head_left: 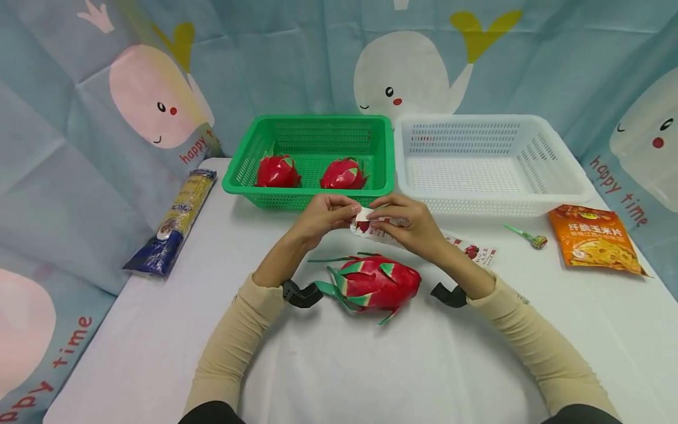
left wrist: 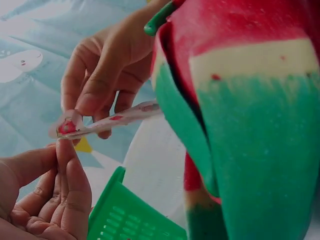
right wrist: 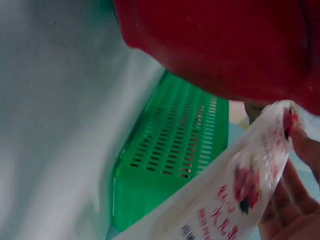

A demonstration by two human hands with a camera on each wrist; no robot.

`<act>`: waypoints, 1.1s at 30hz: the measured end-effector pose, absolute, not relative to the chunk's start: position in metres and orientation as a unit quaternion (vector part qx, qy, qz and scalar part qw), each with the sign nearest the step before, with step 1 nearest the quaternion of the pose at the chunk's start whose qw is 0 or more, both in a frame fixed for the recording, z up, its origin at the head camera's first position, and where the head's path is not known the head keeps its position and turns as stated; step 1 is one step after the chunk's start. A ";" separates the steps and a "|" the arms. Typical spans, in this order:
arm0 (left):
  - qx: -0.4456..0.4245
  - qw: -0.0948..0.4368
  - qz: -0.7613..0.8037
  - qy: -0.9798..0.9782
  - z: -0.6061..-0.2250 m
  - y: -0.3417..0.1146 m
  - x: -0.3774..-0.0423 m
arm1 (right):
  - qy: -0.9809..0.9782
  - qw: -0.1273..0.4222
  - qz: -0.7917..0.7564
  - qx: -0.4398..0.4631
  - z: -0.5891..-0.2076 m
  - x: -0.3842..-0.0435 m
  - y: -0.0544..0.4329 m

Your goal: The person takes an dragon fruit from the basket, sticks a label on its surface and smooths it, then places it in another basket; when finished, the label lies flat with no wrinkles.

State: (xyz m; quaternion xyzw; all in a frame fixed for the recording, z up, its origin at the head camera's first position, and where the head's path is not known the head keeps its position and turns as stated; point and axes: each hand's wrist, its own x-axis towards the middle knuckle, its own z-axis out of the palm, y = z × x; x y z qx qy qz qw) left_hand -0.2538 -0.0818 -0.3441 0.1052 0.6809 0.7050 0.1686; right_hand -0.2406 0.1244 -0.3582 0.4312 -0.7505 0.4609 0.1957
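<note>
A white strip of stickers printed with red dragon fruits and red lettering is held up in front of the baskets. My left hand pinches its left end between thumb and fingertip. Right beside it, my right hand grips the strip, whose tail runs out under the right wrist. In the left wrist view, the strip's end bends between both hands' fingertips. A large red dragon fruit with green scales lies on the table between my forearms and fills much of both wrist views.
Behind my hands stands a green basket holding two dragon fruits. A white basket adjoins it. At left lies a blue-and-yellow packet; at right, a green-stick lollipop and an orange snack bag.
</note>
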 end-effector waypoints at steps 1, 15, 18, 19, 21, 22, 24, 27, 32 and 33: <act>0.105 0.167 0.705 0.681 -0.345 -0.082 -0.254 | -0.752 0.198 0.464 0.425 -0.359 -0.241 0.124; 0.075 0.078 0.623 0.775 -0.376 -0.106 -0.268 | -0.804 0.117 0.519 0.264 -0.354 -0.245 0.137; 0.056 0.084 0.614 0.783 -0.384 -0.114 -0.271 | -0.819 0.091 0.513 0.238 -0.352 -0.247 0.142; 0.052 0.087 0.608 0.787 -0.386 -0.118 -0.272 | -0.824 0.084 0.509 0.233 -0.351 -0.247 0.144; 0.051 0.092 0.585 0.804 -0.389 -0.124 -0.272 | -0.832 0.069 0.503 0.223 -0.351 -0.248 0.146; 0.054 0.092 0.565 0.818 -0.390 -0.128 -0.271 | -0.836 0.062 0.499 0.220 -0.350 -0.248 0.147; 0.073 0.076 0.515 0.850 -0.387 -0.131 -0.268 | -0.844 0.050 0.488 0.215 -0.350 -0.248 0.149; 0.134 0.029 0.461 0.877 -0.372 -0.127 -0.260 | -0.855 0.047 0.470 0.215 -0.346 -0.247 0.152; 0.243 -0.038 0.450 0.858 -0.329 -0.098 -0.241 | -0.859 0.063 0.453 0.228 -0.336 -0.244 0.150; 0.255 -0.047 0.444 0.858 -0.321 -0.091 -0.238 | -0.858 0.064 0.454 0.233 -0.333 -0.242 0.149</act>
